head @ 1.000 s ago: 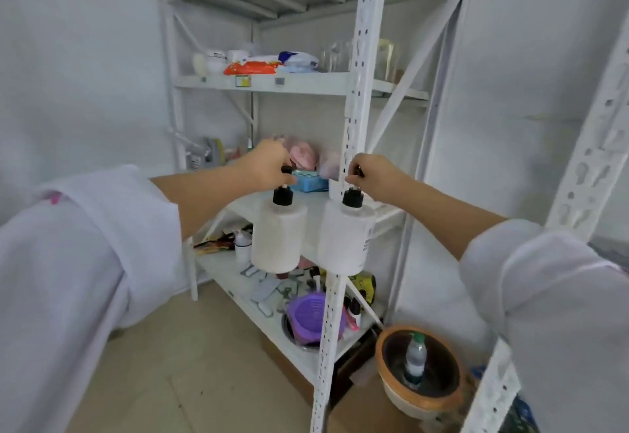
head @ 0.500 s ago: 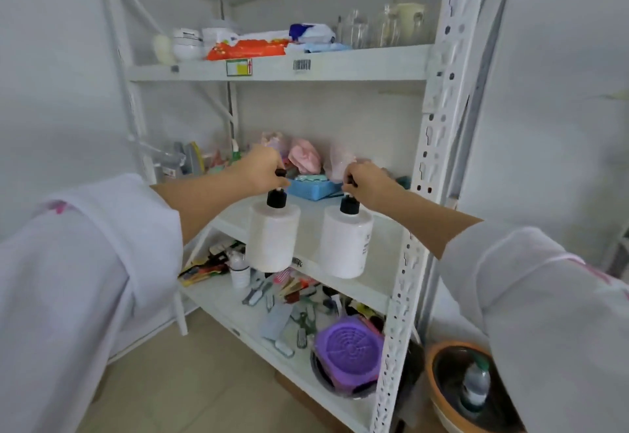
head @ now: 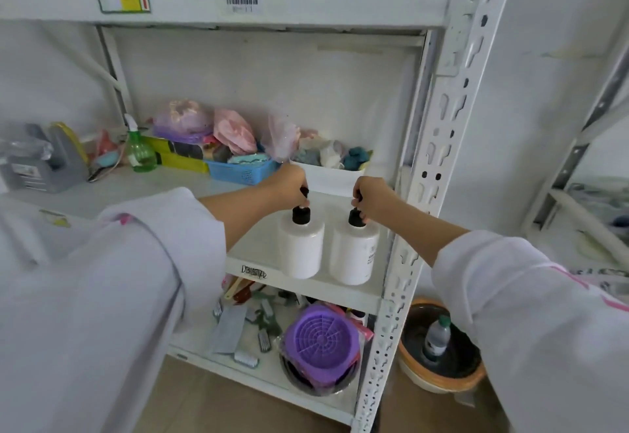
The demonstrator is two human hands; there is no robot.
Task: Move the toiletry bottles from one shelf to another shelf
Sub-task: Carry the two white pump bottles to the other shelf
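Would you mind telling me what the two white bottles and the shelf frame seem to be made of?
Left bottle and right bottle: probably opaque white plastic, smooth with a soft sheen, topped by black pump caps. Shelf frame: likely painted white metal, judging by the punched slots and chipped, scuffed paint on its upright.

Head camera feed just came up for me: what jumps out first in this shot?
Two white pump bottles, the left bottle and the right bottle, stand side by side at the front of the middle shelf, each gripped at its black pump by the left hand and the right hand. Below them, a purple round strainer sits on the bottom shelf, and an orange-rimmed basin holding a small bottle sits on the floor to the right.
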